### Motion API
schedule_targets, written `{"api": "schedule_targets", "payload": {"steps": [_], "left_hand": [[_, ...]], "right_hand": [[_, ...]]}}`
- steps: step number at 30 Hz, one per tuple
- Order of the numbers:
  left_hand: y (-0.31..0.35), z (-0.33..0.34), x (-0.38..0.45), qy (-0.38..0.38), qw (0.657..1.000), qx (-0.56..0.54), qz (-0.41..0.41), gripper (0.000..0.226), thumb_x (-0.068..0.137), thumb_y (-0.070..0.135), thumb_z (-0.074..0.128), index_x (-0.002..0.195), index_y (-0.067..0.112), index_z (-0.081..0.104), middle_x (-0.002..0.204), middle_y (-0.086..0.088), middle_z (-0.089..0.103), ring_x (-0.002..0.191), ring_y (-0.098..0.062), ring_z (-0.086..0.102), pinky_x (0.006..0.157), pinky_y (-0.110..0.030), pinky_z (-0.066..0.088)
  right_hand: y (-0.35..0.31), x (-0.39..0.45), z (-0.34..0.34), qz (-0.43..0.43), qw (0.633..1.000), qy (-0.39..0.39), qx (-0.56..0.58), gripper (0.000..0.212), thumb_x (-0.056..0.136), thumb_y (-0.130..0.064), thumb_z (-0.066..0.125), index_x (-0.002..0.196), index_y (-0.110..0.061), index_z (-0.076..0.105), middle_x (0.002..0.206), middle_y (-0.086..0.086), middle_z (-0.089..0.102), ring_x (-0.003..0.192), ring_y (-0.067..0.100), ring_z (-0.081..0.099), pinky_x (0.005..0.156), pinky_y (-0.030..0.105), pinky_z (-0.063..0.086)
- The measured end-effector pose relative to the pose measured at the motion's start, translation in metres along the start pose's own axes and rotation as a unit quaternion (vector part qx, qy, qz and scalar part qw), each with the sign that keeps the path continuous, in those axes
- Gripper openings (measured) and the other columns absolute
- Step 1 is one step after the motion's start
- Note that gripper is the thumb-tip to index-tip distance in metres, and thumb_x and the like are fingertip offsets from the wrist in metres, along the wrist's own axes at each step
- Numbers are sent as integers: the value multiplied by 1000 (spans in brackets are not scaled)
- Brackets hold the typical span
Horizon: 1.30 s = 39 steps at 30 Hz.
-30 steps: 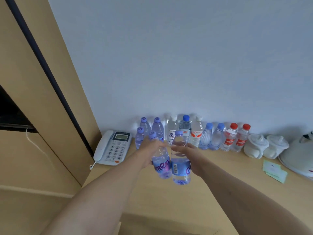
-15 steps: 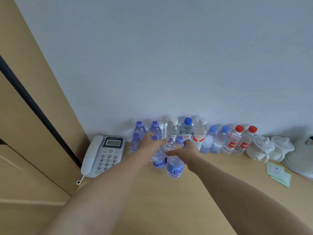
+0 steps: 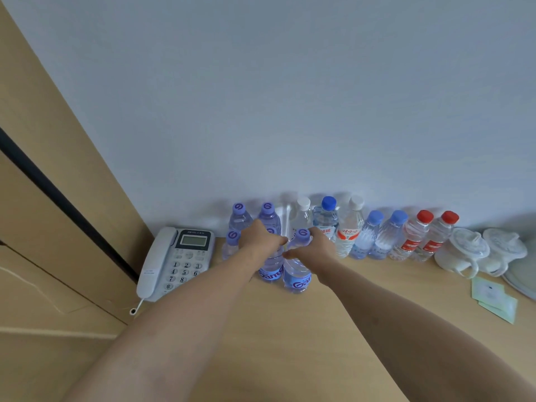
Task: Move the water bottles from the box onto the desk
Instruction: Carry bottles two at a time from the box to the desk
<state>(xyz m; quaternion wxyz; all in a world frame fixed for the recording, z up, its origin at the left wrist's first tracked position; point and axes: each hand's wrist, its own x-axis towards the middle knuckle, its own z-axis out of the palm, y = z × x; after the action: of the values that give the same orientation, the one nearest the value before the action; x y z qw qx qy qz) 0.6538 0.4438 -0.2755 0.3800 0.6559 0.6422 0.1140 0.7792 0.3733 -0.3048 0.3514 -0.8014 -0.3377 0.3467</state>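
Bottles stand upright on the desk (image 3: 290,343): left hand (image 3: 261,242) grips one bottle (image 3: 271,269), right hand (image 3: 314,249) grips its neighbour (image 3: 297,274), fingers curled round each; more bottles (image 3: 374,236) line the wall beyond the fingertips.

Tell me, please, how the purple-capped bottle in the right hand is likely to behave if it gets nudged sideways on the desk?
The purple-capped bottle stands tall and narrow, so it would probably tip rather than slide. It looks full, so likely fairly heavy. The neighbouring bottle close on its left might stop it or be knocked.
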Motion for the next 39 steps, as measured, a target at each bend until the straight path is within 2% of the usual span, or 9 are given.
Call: {"api": "schedule_targets", "payload": {"steps": [4,7,10,18,28,32,35,37,39], "left_hand": [[11,-11,-1,-35,999,5,-1,41,79,20,82,110,1,63,104,-14,69,96,-31,71,80,-37,62],[14,-15,-2,-32,999,30,21,36,79,11,78,111,-1,65,106,-19,70,92,-33,73,77,-44,64],[12,-15,-1,-10,996,68,48,34,80,11,76,110,1,66,106,-18,71,97,-33,72,82,-42,63],[11,-16,-4,5,986,136,91,32,83,14,71,111,1,63,108,-18,65,100,-32,68,82,-39,61],[13,-13,-2,19,975,186,118,28,83,20,69,103,2,63,91,-12,64,88,-30,71,71,-34,58],[8,-13,0,22,967,211,145,37,86,39,75,97,6,61,88,-8,66,86,-27,68,66,-34,51],[5,-19,-5,80,963,182,184,51,80,64,75,88,16,60,73,3,57,77,-22,58,61,-30,38],[2,-29,-9,162,948,135,237,43,84,61,70,94,19,64,81,3,67,80,-26,60,64,-30,37],[-3,-41,-10,213,922,158,283,34,91,48,62,107,18,64,97,-4,69,93,-31,62,70,-33,41]], "right_hand": [[0,2,0,15,999,12,40,53,70,-22,90,115,-20,62,103,2,67,100,26,64,89,45,58],[1,1,3,33,996,19,77,51,75,-25,84,120,-18,61,102,-1,66,94,21,62,82,39,55],[-5,2,1,43,997,10,58,42,77,-31,80,109,-19,58,96,-2,62,84,15,59,82,43,59],[-8,-1,2,48,997,36,39,46,77,-43,83,99,-17,52,98,2,60,93,25,64,82,52,61],[-7,-2,5,39,997,47,37,57,78,-52,81,107,-16,48,106,4,60,102,29,63,87,52,59],[-6,-6,1,44,998,23,26,68,82,-50,78,129,-11,49,116,8,60,108,32,63,93,51,57],[-6,-12,-2,54,997,18,49,77,81,-41,79,142,-9,43,123,7,58,113,30,60,96,46,55],[-3,-16,0,52,997,27,49,74,81,-34,78,141,-8,43,119,6,56,113,30,59,96,45,53],[-2,-20,3,56,997,34,31,70,80,-30,78,136,-7,44,118,9,58,112,32,59,96,47,53]]}}
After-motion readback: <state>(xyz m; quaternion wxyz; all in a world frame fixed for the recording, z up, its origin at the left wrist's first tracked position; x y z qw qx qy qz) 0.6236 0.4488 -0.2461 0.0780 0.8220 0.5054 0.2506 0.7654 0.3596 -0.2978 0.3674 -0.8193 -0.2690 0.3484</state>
